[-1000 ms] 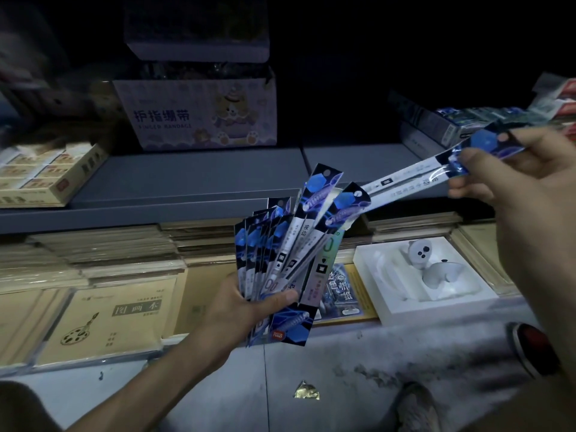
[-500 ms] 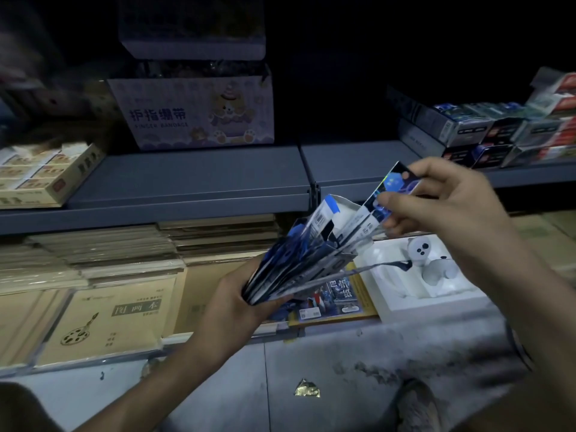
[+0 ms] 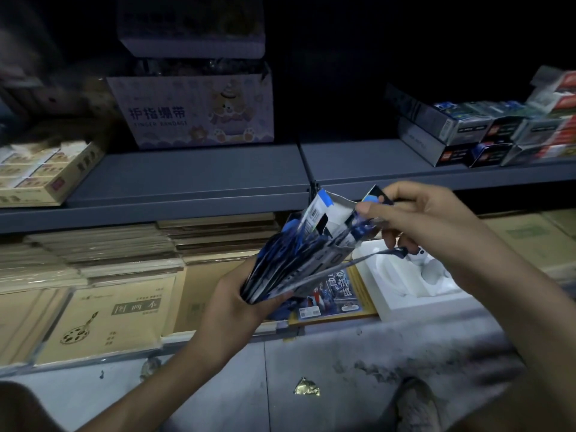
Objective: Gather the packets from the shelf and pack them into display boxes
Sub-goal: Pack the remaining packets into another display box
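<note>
The packets [image 3: 296, 260] are glossy, crinkled plastic film. The shelf [image 3: 187, 179] looks like matt grey painted metal. The finger bandage box [image 3: 193, 120] is matt printed cardboard. The drawing books [image 3: 103, 325] have kraft-paper covers under shiny wrap.

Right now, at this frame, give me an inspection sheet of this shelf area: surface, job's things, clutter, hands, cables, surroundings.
Surface: grey metal shelf, two tiers in view.
Job's things: blue packets, a fanned bundle held off the shelf; stacked cartons at the upper tier's right end, perhaps the display boxes.
Clutter: finger bandage box on the upper tier; tan sketchbooks and white tray on the lower tier; gold scrap on the floor.
Hands: left hand grips the bundle's lower end; right hand pinches one packet's top.
Cables: nothing seen.
Surroundings: dim aisle; a shoe at bottom right.
</note>
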`<state>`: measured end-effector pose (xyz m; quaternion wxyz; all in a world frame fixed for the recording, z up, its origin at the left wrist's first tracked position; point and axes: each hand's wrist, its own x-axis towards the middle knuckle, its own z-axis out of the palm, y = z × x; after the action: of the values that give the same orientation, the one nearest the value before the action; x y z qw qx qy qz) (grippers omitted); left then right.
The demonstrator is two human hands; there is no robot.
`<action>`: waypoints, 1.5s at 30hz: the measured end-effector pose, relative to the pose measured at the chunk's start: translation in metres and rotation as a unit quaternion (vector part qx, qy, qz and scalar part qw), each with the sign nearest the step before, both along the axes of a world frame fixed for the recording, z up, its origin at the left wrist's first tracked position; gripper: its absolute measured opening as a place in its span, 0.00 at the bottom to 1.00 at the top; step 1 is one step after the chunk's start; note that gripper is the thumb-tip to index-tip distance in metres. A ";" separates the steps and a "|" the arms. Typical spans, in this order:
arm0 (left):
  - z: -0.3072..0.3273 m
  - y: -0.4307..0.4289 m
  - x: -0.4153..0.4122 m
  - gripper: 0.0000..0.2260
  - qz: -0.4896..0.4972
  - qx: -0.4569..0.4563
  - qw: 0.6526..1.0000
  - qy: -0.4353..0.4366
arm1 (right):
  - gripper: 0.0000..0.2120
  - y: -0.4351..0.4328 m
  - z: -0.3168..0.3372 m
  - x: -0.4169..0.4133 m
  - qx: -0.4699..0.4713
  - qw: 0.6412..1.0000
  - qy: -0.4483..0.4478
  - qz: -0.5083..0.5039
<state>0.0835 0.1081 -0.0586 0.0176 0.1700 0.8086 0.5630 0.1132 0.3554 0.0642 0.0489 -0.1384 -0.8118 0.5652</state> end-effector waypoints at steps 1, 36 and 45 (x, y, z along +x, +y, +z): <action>-0.001 0.000 -0.001 0.16 0.003 0.001 1.000 -0.006 | 0.13 0.001 0.001 0.001 0.004 1.000 -0.002 0.001; 0.020 0.002 -0.002 0.15 -0.048 0.159 0.963 -0.211 | 0.05 -0.011 -0.015 0.008 -0.032 0.984 0.157 0.082; 0.019 0.003 0.001 0.13 -0.060 0.157 0.956 -0.239 | 0.10 -0.012 -0.021 0.005 -0.020 0.972 0.212 0.095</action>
<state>0.0844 0.1108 -0.0391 0.2171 0.0793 0.6705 0.7050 0.1184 0.3430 0.0436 0.1630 0.0615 -0.7808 0.6000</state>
